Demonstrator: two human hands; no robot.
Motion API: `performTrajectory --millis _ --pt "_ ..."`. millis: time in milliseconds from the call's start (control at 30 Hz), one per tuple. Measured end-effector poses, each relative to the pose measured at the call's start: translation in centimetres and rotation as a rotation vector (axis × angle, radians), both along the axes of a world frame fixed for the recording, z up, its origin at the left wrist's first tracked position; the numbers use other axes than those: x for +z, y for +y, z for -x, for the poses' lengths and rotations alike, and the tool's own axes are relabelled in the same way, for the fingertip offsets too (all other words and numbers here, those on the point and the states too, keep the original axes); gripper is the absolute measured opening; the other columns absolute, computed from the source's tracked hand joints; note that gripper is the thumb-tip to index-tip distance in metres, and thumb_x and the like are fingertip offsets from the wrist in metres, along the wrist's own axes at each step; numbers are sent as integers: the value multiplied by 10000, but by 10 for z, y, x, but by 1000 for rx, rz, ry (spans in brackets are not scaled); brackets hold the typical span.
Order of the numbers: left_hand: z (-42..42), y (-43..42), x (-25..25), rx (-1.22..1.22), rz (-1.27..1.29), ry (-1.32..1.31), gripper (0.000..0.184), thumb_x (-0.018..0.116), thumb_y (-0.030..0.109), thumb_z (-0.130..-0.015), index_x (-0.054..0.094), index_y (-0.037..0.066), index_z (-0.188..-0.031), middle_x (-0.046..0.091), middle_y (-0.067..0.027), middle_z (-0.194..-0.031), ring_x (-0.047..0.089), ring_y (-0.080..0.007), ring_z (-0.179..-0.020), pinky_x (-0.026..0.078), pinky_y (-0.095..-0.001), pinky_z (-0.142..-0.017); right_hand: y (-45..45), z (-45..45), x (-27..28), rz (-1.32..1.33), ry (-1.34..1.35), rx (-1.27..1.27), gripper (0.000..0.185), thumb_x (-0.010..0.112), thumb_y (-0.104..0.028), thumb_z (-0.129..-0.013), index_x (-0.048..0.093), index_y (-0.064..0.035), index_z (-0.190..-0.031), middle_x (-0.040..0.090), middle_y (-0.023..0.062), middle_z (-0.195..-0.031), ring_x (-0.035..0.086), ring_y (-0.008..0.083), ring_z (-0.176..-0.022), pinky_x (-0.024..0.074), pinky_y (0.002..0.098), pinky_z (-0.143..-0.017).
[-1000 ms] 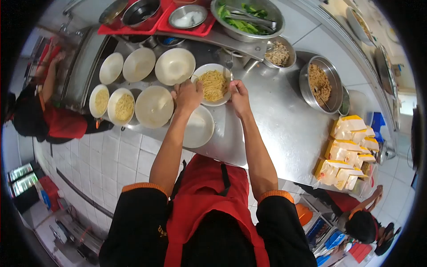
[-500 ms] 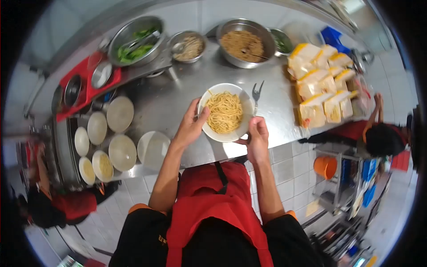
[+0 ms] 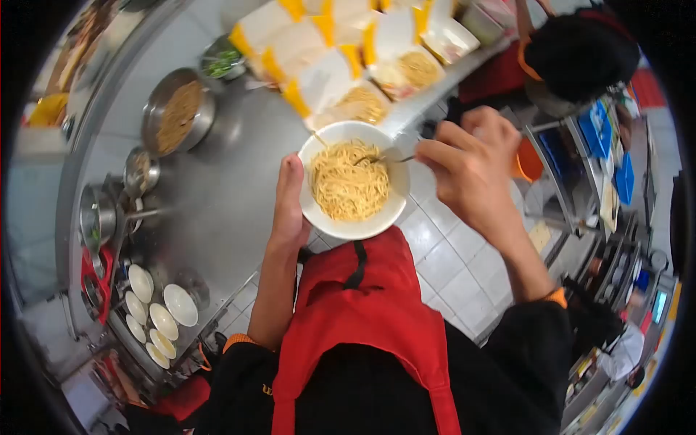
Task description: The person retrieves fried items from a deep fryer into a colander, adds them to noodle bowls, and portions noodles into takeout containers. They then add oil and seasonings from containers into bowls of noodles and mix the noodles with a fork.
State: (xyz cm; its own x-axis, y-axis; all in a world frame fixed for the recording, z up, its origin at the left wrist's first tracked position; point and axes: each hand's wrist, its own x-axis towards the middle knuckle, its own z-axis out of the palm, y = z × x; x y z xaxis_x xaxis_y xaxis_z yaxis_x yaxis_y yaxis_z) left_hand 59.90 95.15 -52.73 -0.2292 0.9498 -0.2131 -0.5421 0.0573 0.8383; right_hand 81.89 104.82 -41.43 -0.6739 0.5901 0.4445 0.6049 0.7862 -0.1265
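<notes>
A white bowl of noodles is at the centre of the frame, held by the left hand, thumb upright at the wall, other fingers mostly hidden. The right hand's fingers pinch a fork dipping into the noodles, which look soft and tangled. The bowl seems stiff, perhaps slippery if oily, best supported underneath. Cartons stand on the metal surface, upper centre.
</notes>
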Motion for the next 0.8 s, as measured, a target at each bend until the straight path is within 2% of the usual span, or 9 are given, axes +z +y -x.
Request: performTrajectory --millis 67,100,167,233,333,400,633,667,800 --pt "-23 25 -4 -32 30 -16 537 334 421 -974 361 1 -1307 494 -148 -1251 514 -224 -1140 424 -362 -962 28 -25 -11 242 15 138 63 695 -144 -706 660 -115 -751 521 -25 -686 397 205 -797 256 391 -781" --pt "-33 40 -2 -33 38 -28 533 343 416 -972 356 4 -1310 494 -149 -1248 520 -226 -1133 434 -364 -953 41 -39 -13 242 15 129 63 695 -144 -706 660 -115 -751 521 -25 -686 397 205 -797 256 391 -781" --pt "-57 61 3 -30 66 -42 539 361 419 -967 346 6 -1313 488 -148 -1250 517 -223 -1133 442 -357 -943 63 -65 -21 545 44 103 68 689 -172 -747 666 -111 -764 514 -17 -669 388 184 -794 236 368 -780" --pt "-73 81 3 17 95 -83 335 411 347 -972 439 57 -1136 518 -51 -1088 515 -120 -1022 426 -290 -897 74 -82 -34 599 71 89 92 691 -201 -770 672 -111 -774 510 -16 -659 387 163 -777 221 361 -776" --pt "-90 109 1 -16 140 -46 322 432 339 -965 443 63 -1130 512 -46 -1083 499 -116 -1029 409 -284 -904 88 -100 -47 692 60 27 100 683 -195 -787 680 -96 -798 506 3 -657 395 158 -757 243 345 -783" --pt "-101 129 -1 -29 155 -16 315 439 337 -963 449 65 -1122 509 -43 -1079 498 -114 -1024 408 -282 -903 110 -115 -55 912 220 -89 119 681 -234 -786 700 -122 -823 530 -2 -635 413 165 -744 262 331 -781" --pt "-119 205 -26 140 59 21 314 473 348 -950 470 75 -1106 530 -38 -1044 507 -102 -974 420 -266 -855 185 -136 -32 910 425 -181 131 662 -180 -813 687 -62 -864 602 62 -741 485 129 -737 401 277 -664" --pt "-118 219 -28 143 5 21 320 485 346 -946 468 74 -1115 537 -38 -1034 512 -101 -955 427 -265 -839 196 -135 -26 965 476 -216 143 648 -162 -835 671 -26 -871 612 22 -759 503 95 -726 409 248 -663" --pt "-131 280 -24 266 -37 60 398 539 367 -918 461 44 -1138 549 -55 -930 523 -108 -873 435 -252 -763 243 -132 -11 1015 652 -253 159 629 -153 -859 655 3 -866 599 -20 -760 492 57 -712 401 218 -653"
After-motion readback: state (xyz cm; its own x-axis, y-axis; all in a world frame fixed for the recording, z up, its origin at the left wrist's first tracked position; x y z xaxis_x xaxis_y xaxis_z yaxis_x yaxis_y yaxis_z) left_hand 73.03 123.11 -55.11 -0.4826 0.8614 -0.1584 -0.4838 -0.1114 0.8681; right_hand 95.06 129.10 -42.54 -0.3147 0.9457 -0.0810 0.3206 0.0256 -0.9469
